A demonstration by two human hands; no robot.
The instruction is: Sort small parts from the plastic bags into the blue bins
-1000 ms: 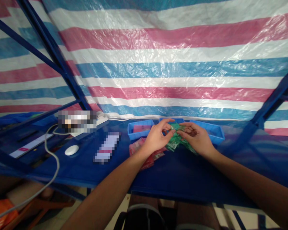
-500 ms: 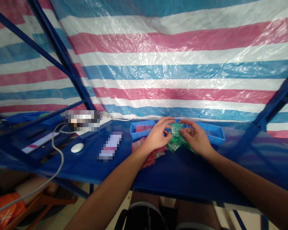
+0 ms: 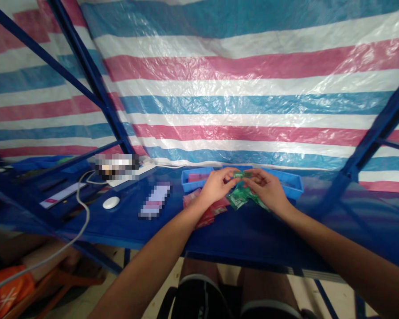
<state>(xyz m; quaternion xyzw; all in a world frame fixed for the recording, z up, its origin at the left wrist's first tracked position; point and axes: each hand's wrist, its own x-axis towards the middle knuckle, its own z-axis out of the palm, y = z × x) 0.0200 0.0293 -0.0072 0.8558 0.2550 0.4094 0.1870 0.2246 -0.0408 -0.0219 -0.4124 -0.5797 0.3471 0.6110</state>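
Note:
My left hand and my right hand meet above a blue table, both pinching a small green packet held flat between their fingertips. Just below them lies a pile of green packets. A pile of red packets lies under my left wrist. Behind the hands stand blue trays: a left one with a reddish thing inside and a right one.
A white mouse with its cable lies on the left of the table, beside a blurred flat item. Blue metal frame bars rise left and right. A striped plastic sheet hangs behind. An orange bag lies on the floor.
Both hands lifted slightly from the green pile and now hold one green packet level between their fingertips. The view shifted a little to the left and down.

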